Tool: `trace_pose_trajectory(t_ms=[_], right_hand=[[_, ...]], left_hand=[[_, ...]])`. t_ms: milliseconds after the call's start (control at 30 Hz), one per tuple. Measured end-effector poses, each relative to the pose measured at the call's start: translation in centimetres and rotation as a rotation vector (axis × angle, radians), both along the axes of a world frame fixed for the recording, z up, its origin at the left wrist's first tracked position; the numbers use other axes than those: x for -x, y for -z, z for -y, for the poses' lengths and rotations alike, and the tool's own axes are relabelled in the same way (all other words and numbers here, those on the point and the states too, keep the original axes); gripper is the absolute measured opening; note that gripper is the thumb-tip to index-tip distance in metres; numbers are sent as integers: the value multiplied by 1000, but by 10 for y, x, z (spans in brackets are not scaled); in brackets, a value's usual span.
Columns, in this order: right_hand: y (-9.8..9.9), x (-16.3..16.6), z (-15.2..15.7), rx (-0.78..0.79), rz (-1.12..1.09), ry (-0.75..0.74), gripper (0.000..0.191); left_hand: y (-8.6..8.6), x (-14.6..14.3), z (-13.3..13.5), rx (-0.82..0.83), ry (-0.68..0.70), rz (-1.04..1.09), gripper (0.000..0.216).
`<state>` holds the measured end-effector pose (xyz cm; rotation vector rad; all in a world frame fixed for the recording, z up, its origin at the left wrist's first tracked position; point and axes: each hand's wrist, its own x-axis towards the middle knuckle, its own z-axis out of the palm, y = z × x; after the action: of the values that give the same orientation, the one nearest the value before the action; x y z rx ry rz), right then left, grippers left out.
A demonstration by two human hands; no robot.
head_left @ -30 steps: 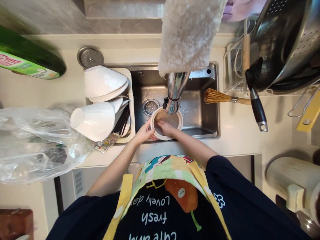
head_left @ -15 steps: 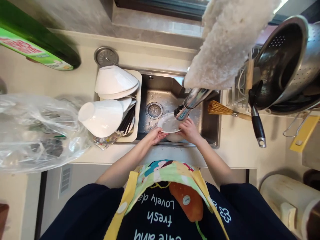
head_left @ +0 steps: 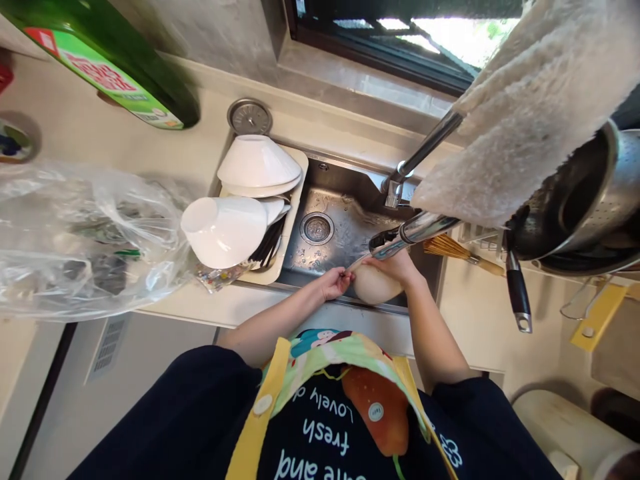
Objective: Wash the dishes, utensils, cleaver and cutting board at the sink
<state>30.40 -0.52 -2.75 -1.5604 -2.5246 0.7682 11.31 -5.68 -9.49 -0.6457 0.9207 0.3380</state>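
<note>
Over the near right part of the steel sink (head_left: 345, 208), a white bowl (head_left: 376, 285) is tilted with its rounded underside toward me. My left hand (head_left: 336, 283) pinches the bowl's rim at its left side. My right hand (head_left: 399, 265) grips the bowl from the right, with its fingers partly hidden behind the bowl and faucet. The chrome faucet spout (head_left: 425, 229) hangs just above the bowl and covers part of it. I cannot make out any running water.
A cream tray (head_left: 293, 230) on the left holds upturned white bowls (head_left: 225, 230) and black-handled utensils. A plastic bag (head_left: 90, 247) and green bottle (head_left: 120, 73) lie farther left. A fluffy cloth (head_left: 530, 120) drapes the faucet; a brush (head_left: 450, 248) and pans (head_left: 560, 207) stand right.
The bowl has tipped, so its underside shows instead of its inside. My right hand has moved around its far right side. The whole view has shifted and turned.
</note>
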Motion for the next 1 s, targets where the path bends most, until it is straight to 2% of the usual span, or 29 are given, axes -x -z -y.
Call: trace_pose_trajectory(t_ms=[167, 433, 500, 600, 700, 800, 933, 1000], right_hand=[[-1, 7, -1, 55, -45, 24, 21], [-26, -5, 7, -22, -77, 5, 18], [-24, -12, 20, -39, -108, -2, 17], [-12, -15, 43, -47, -121, -29, 23], [0, -9, 62, -60, -131, -19, 29], [4, -3, 71, -23, -175, -25, 27], [7, -2, 75, 208, -232, -134, 20], [16, 2, 71, 282, -252, -74, 15]], left_hand=[[1, 2, 5, 6, 11, 12, 21], [-18, -4, 8, -85, 33, 4, 24], [-23, 1, 6, -184, 60, -15, 22], [-25, 16, 2, -423, 171, -103, 25], [-24, 32, 1, -598, 251, -168, 41], [-22, 42, 8, -709, 275, -198, 66], [-22, 49, 24, -869, 324, -301, 98], [-21, 53, 31, -939, 366, -337, 103]])
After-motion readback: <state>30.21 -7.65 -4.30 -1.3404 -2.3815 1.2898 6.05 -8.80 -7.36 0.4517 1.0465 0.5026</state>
